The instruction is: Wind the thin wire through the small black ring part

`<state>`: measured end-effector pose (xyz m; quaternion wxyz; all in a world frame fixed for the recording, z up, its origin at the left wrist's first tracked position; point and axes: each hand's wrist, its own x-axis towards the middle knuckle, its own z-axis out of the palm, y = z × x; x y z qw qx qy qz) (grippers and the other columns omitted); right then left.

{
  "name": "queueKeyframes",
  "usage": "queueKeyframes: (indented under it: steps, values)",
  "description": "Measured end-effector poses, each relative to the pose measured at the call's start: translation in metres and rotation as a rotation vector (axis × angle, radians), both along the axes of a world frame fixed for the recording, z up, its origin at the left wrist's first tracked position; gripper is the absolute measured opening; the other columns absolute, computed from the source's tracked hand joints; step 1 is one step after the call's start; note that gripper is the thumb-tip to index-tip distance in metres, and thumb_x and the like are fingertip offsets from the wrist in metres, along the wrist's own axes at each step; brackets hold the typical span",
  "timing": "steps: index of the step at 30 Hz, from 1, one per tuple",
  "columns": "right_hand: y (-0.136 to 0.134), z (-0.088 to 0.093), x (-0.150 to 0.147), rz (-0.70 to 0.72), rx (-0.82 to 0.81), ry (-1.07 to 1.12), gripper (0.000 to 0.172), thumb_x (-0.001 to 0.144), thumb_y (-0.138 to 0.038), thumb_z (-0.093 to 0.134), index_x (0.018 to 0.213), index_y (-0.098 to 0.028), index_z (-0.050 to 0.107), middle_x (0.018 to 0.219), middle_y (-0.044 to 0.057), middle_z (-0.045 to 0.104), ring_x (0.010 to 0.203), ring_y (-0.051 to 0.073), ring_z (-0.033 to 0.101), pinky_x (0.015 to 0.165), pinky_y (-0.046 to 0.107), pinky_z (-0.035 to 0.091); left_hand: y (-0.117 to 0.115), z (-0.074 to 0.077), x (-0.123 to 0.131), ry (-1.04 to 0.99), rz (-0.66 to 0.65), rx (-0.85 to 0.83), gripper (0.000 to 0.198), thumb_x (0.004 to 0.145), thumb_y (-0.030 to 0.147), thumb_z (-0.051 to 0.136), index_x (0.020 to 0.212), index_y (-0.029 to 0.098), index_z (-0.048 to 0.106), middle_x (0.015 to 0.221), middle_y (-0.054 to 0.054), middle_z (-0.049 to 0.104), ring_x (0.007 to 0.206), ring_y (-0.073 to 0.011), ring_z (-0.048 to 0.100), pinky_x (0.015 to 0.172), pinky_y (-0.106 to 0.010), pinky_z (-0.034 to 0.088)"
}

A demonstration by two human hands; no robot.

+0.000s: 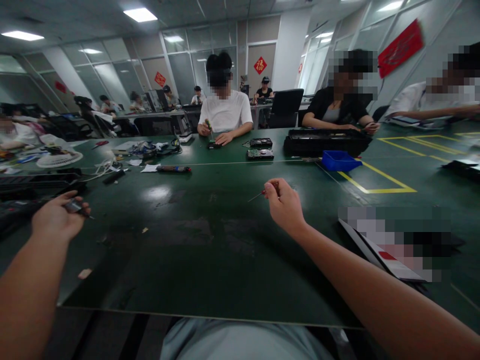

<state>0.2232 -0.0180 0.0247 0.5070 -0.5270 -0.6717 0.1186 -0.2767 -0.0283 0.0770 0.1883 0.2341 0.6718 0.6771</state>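
Observation:
Over the right middle of the green table [180, 280], my right hand [287, 205] is closed around a screwdriver [256, 196]. Its thin shaft points left and slightly down, with a red part beside my fingers. My left hand [56, 220] is at the left side, palm partly up, fingers curled on a small grey object [74, 205]. A thin tip sticks out of that object to the right; its kind is unclear. Both hands are apart from each other.
Across the table a person [225, 110] works with a screwdriver. Farther out are a hard drive [260, 154], a blue tray [340, 161], a long black casing [326, 142] and a dark pen-shaped tool [174, 169]. Cables [150, 148] and a white round grille [59, 159] lie left.

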Motion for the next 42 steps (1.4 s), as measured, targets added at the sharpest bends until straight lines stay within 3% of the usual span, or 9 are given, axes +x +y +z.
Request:
queueKeyframes:
  steps: [4,10,17,22,24,28,31,36,42]
  values:
    - [0.0,-0.001,0.001,0.002,0.009,0.003,0.021,0.098,-0.037,0.045,0.092,-0.021,0.058,0.077,0.004,0.068,0.071,0.02,0.064,0.065,0.032,0.043,0.024,-0.004,0.045,-0.168,-0.274,0.031,0.024,0.08,-0.001,0.038,0.087,0.014,0.055,0.06,0.002,0.051,0.056,-0.0099,0.047,0.061,-0.023,0.042]
    - [0.001,-0.001,0.002,-0.001,0.021,0.012,0.02,0.098,-0.036,0.046,0.091,-0.021,0.058,0.076,0.004,0.067,0.071,0.02,0.064,0.065,0.033,0.043,0.043,-0.016,0.14,-0.255,-0.641,0.035,0.028,0.071,0.006,0.045,0.095,0.012,0.059,0.07,-0.002,0.054,0.059,-0.014,0.051,0.055,-0.025,0.044]
    - [0.0,-0.001,0.003,0.007,0.018,0.004,0.021,0.098,-0.037,0.045,0.092,-0.021,0.058,0.077,0.004,0.067,0.072,0.02,0.064,0.067,0.033,0.043,0.035,-0.028,0.247,-0.225,-0.958,0.008,0.034,0.067,0.008,0.048,0.099,0.013,0.06,0.073,-0.003,0.056,0.06,-0.0131,0.053,0.057,-0.023,0.042]
    - [0.0,0.0,0.002,-0.008,0.005,0.0,0.021,0.098,-0.037,0.045,0.091,-0.021,0.058,0.078,0.004,0.068,0.072,0.02,0.064,0.067,0.033,0.042,0.019,-0.031,0.293,-0.13,-1.131,-0.006,0.032,0.071,0.011,0.046,0.1,0.013,0.061,0.082,-0.004,0.057,0.067,-0.0134,0.055,0.064,-0.026,0.044]
    - [0.0,0.0,0.001,-0.01,-0.001,0.0,0.022,0.098,-0.037,0.045,0.091,-0.022,0.058,0.078,0.004,0.068,0.073,0.02,0.064,0.066,0.033,0.042,0.016,-0.04,0.303,0.052,-1.165,-0.019,0.034,0.076,0.014,0.047,0.108,0.015,0.059,0.092,-0.005,0.059,0.075,-0.0153,0.057,0.073,-0.029,0.047]
    - [0.0,-0.001,0.0,0.012,-0.037,-0.006,0.024,0.098,-0.041,0.045,0.094,-0.022,0.058,0.08,0.004,0.068,0.073,0.02,0.063,0.066,0.033,0.042,0.016,-0.068,0.308,0.632,-1.176,-0.052,0.058,0.075,0.007,0.057,0.131,0.017,0.048,0.113,-0.01,0.06,0.1,-0.0225,0.058,0.094,-0.039,0.047]
    - [0.0,-0.002,0.0,0.033,-0.065,-0.021,0.025,0.098,-0.041,0.044,0.097,-0.022,0.059,0.084,0.005,0.069,0.075,0.021,0.063,0.067,0.033,0.042,0.023,-0.085,0.303,0.876,-1.179,-0.031,0.045,0.084,0.007,0.053,0.127,0.016,0.052,0.12,-0.013,0.059,0.112,-0.0257,0.057,0.102,-0.044,0.046]
    - [0.0,-0.001,-0.002,0.04,-0.093,-0.058,0.026,0.098,-0.037,0.043,0.091,-0.021,0.062,0.079,0.005,0.069,0.074,0.021,0.063,0.067,0.033,0.041,0.037,-0.091,0.292,0.977,-1.192,0.012,0.031,0.085,0.009,0.061,0.114,0.019,0.064,0.12,-0.01,0.06,0.116,-0.0247,0.056,0.108,-0.044,0.043]
    - [-0.006,0.004,-0.005,0.086,-0.1,-0.168,0.028,0.093,-0.039,0.052,0.075,-0.021,0.062,0.063,0.001,0.063,0.058,0.016,0.056,0.059,0.03,0.037,0.035,-0.087,0.283,0.903,-1.08,0.026,0.046,0.085,0.016,0.069,0.129,0.02,0.06,0.126,-0.009,0.064,0.118,-0.0247,0.057,0.106,-0.043,0.043]
